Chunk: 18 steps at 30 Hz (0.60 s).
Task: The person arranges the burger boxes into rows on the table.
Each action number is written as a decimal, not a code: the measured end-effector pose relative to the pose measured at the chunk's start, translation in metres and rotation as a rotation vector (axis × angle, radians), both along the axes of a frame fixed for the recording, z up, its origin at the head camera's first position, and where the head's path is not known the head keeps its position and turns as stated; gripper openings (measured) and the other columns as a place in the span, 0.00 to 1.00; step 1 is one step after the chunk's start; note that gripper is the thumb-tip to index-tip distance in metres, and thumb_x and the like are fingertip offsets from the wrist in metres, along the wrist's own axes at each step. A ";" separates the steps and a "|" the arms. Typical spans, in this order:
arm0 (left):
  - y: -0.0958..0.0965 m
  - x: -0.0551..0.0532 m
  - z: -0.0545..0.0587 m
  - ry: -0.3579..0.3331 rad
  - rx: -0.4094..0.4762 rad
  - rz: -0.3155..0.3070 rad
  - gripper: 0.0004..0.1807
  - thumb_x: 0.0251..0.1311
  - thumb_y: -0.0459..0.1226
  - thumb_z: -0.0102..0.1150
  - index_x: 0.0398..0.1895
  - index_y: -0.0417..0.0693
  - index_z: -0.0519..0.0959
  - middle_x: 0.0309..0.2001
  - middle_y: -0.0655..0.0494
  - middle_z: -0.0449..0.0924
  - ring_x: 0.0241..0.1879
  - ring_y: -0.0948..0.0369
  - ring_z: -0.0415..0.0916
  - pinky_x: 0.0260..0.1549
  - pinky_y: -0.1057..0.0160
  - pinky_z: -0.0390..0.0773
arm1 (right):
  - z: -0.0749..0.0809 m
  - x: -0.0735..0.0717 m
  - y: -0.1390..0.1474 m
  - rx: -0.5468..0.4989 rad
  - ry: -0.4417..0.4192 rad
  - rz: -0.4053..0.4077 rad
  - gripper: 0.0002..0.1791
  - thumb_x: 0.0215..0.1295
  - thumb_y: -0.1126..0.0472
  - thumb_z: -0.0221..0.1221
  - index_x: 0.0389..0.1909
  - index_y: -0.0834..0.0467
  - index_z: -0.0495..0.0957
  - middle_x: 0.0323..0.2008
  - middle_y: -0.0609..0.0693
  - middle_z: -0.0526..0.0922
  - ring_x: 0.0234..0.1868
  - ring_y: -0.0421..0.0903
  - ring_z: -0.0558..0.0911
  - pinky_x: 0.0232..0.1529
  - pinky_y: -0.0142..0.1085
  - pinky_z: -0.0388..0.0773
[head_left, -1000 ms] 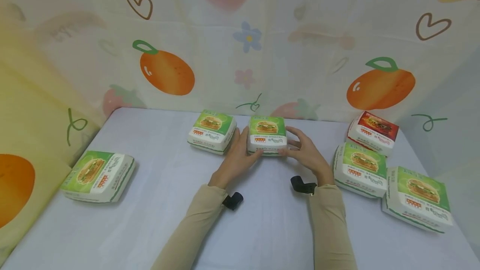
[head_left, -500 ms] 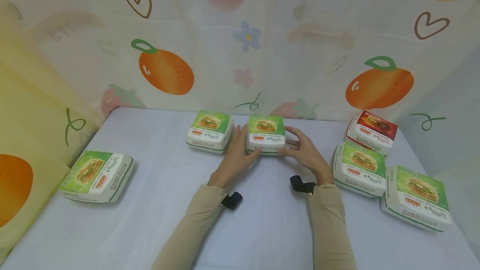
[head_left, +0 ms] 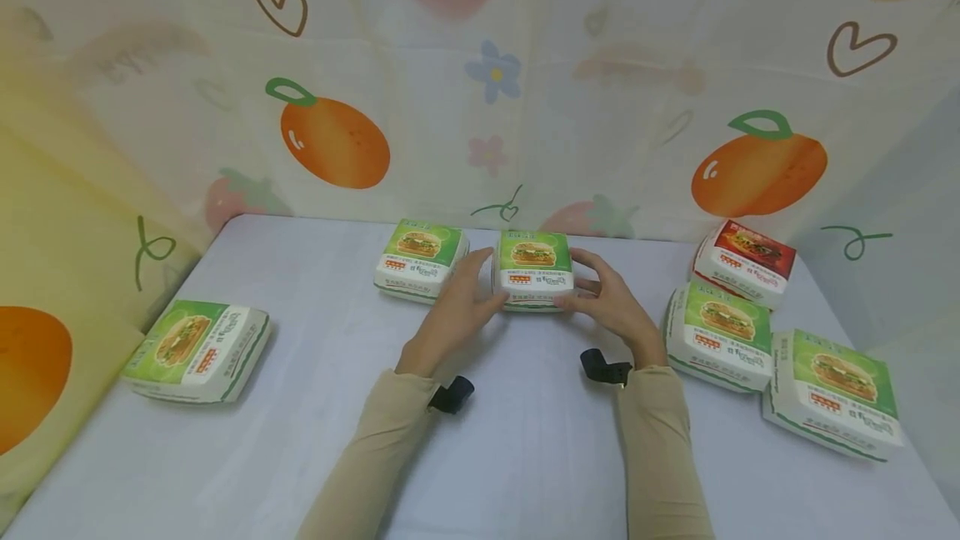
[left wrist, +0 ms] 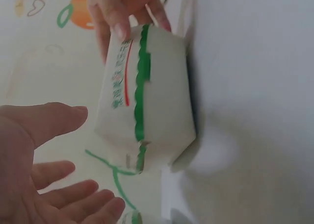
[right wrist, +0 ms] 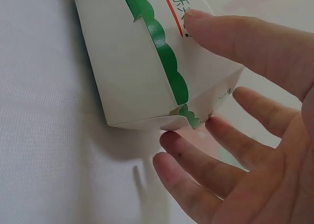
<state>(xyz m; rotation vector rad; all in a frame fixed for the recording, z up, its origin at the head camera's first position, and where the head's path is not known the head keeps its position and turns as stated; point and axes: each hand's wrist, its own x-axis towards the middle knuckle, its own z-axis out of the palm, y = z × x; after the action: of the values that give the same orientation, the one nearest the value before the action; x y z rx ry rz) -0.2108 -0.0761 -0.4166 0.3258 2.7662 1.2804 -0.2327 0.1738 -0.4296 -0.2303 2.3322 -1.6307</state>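
Left hand (head_left: 454,308), fingers loose, has left the middle burger box (head_left: 534,263); relaxed right hand (head_left: 613,304) still touches it

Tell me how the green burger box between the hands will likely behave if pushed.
Creased edges suggest the burger box is thin card: probably fairly stiff, though it may dent. Low and flat-sided, it would likely slide on the table rather than roll.
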 end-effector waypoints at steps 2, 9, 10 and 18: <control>-0.005 0.000 0.005 0.027 -0.004 0.004 0.37 0.66 0.42 0.61 0.76 0.49 0.58 0.76 0.50 0.58 0.78 0.52 0.51 0.75 0.50 0.56 | 0.000 0.000 0.000 0.010 -0.010 -0.004 0.50 0.59 0.59 0.70 0.78 0.49 0.52 0.80 0.52 0.48 0.74 0.63 0.62 0.71 0.57 0.64; -0.026 -0.002 0.020 0.221 -0.004 0.029 0.34 0.61 0.37 0.67 0.70 0.46 0.67 0.70 0.47 0.68 0.71 0.49 0.63 0.72 0.49 0.64 | 0.002 0.001 -0.001 0.023 -0.036 -0.010 0.50 0.58 0.56 0.71 0.77 0.44 0.52 0.80 0.54 0.46 0.75 0.64 0.60 0.73 0.59 0.60; -0.031 -0.003 0.021 0.235 -0.006 0.043 0.34 0.60 0.36 0.68 0.69 0.46 0.68 0.69 0.47 0.68 0.71 0.49 0.64 0.71 0.49 0.65 | 0.002 0.001 -0.001 0.022 -0.036 -0.009 0.51 0.58 0.56 0.71 0.77 0.44 0.52 0.80 0.54 0.46 0.76 0.64 0.59 0.73 0.59 0.60; -0.083 -0.008 0.023 0.095 -0.097 0.091 0.43 0.55 0.41 0.72 0.74 0.49 0.63 0.78 0.44 0.51 0.76 0.44 0.50 0.73 0.39 0.56 | 0.002 0.002 -0.001 0.049 -0.038 -0.008 0.51 0.57 0.55 0.71 0.77 0.43 0.52 0.80 0.54 0.45 0.76 0.65 0.58 0.72 0.59 0.61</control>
<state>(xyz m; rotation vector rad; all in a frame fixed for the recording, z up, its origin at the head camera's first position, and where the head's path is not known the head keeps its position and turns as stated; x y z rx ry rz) -0.2190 -0.1586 -0.3939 0.2637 2.9431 1.1731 -0.2310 0.1723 -0.4279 -0.1778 2.3445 -1.5650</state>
